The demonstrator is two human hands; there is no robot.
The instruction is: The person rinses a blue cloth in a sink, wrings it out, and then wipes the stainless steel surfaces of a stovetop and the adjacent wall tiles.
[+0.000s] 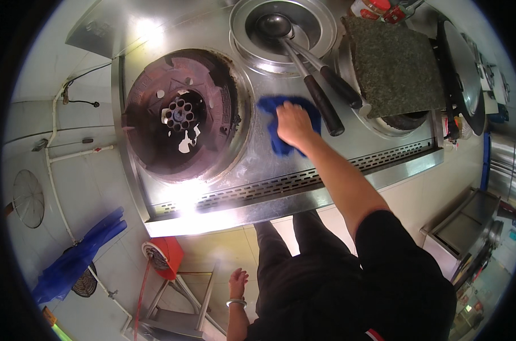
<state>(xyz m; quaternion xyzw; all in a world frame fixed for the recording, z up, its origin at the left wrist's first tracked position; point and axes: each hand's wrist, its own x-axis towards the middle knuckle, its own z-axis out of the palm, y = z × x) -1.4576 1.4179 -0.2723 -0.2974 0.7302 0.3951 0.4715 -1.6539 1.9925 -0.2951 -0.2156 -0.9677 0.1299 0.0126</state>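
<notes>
My right hand [293, 125] presses a crumpled blue cloth [279, 138] onto the stainless-steel top of a wok range [262, 170], with its fingers bunched on the fabric. To the left of the cloth is a round cast-iron burner ring [217, 93]. Two ladles with dark handles [322, 104] lean out of a metal basin [236, 25] just behind and to the right of the hand. My left hand [238, 278] hangs low beside my body, below the range's front edge, with a bracelet at the wrist. It holds nothing, and its fingers are loosely curled and partly apart.
A dark square board [394, 68] lies over another burner at the right. Behind it stand jars with red lids [379, 5]. A slotted drain strip [258, 187] runs along the front. On the floor at left are a red bucket [172, 255] and a metal stand [207, 294].
</notes>
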